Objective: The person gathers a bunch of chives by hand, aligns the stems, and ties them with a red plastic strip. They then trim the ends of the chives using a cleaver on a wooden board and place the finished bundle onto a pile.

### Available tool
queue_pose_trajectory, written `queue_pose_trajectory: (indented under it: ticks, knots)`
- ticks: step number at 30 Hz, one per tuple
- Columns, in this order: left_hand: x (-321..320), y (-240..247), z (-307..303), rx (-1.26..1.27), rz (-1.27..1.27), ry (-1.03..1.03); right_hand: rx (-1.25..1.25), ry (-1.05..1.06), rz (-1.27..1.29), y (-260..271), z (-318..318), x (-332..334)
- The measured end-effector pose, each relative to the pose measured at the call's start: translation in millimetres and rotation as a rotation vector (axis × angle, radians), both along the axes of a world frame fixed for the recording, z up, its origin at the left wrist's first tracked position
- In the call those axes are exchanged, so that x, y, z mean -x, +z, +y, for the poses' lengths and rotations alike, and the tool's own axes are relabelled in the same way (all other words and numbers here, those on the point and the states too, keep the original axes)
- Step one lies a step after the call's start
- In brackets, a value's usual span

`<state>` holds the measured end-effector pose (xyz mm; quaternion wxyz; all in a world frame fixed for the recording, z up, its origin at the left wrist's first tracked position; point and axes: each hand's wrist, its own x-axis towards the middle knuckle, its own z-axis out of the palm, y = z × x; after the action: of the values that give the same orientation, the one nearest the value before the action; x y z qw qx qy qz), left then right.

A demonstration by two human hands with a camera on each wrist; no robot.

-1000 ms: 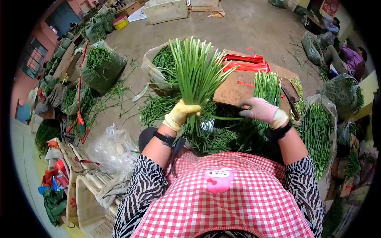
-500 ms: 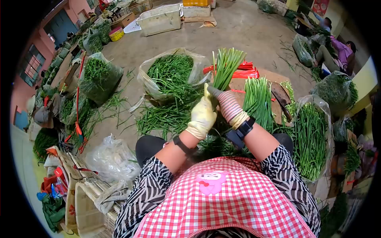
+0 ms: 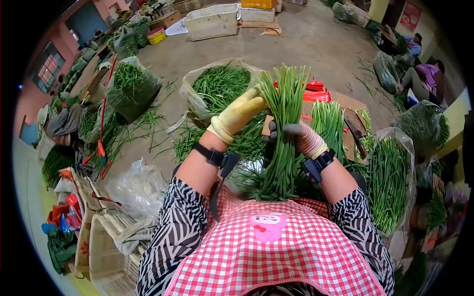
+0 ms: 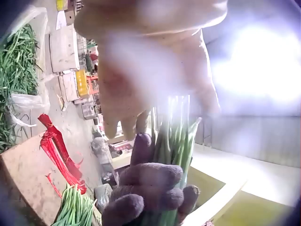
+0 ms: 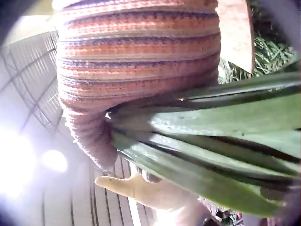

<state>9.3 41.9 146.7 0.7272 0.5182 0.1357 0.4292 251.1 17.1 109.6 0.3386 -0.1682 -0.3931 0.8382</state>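
Note:
A bundle of long green stalks [image 3: 282, 128] stands upright in front of my chest. My right hand [image 3: 301, 138], in a striped glove with grey fingertips, grips it round the middle. My left hand [image 3: 242, 111], in a yellow glove, reaches with straight fingers to the left side of the stalk tips. In the left wrist view the grey fingers [image 4: 150, 188] wrap the stalks [image 4: 176, 141], and the blurred yellow glove [image 4: 150, 70] hovers over their tips. The right wrist view is filled by the striped glove [image 5: 136, 61] and the stalks [image 5: 211, 136].
An open plastic bag of greens [image 3: 219, 84] sits ahead. A wooden board [image 3: 345, 103] carries red ties [image 3: 316, 91], a laid bundle [image 3: 326, 123] and a cleaver [image 3: 353, 121]. Another full bag [image 3: 390, 177] stands at my right, crates [image 3: 106, 246] at my left. People sit far right [image 3: 424, 79].
The bundle has passed from my left hand to my right. The left hand has let go and moved up to the stalk tips, and the fanned stalks are now drawn together.

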Motion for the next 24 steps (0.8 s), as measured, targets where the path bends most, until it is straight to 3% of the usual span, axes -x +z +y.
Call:
queue_pose_trajectory:
  ticks: [2,3,4,6,9,10,13,14,17,24]
  knots:
    - [-6.2,-22.8,15.5,0.056,-0.044,0.042,0.046,0.086,0.028,-3.4,-4.6,11.6]
    - [5.4,-15.7,7.3,-0.040,0.121,0.015,0.056,0.090,-0.002,-2.7,-8.8,15.7]
    - [15.8,-22.8,10.5,0.067,0.145,-0.075,0.049,0.097,-0.013,-1.0,-11.4,18.6]
    - [3.7,-21.2,4.3,0.089,0.066,0.082,0.038,0.107,-0.037,5.5,-15.4,21.1]
    - [-9.0,-5.3,-12.5,-0.167,0.126,0.720,-0.024,-0.035,-0.163,7.0,-11.6,20.7]
    - [-16.7,0.9,-19.2,-0.134,0.017,0.938,-0.046,-0.069,-0.200,5.2,-9.0,21.0]
    - [-3.8,8.6,-30.6,-0.508,0.515,1.255,-0.082,-0.114,-0.224,-6.1,-1.8,22.3]
    - [-7.0,15.3,-34.2,-0.420,0.516,1.133,-0.100,-0.117,-0.255,-9.8,0.2,21.2]
    - [-12.1,16.9,-24.3,-0.439,0.808,1.120,-0.178,-0.158,-0.324,-6.8,-3.8,26.8]
    - [1.4,20.7,-12.7,-0.322,0.802,0.989,-0.290,-0.182,-0.440,-10.7,-4.4,22.0]
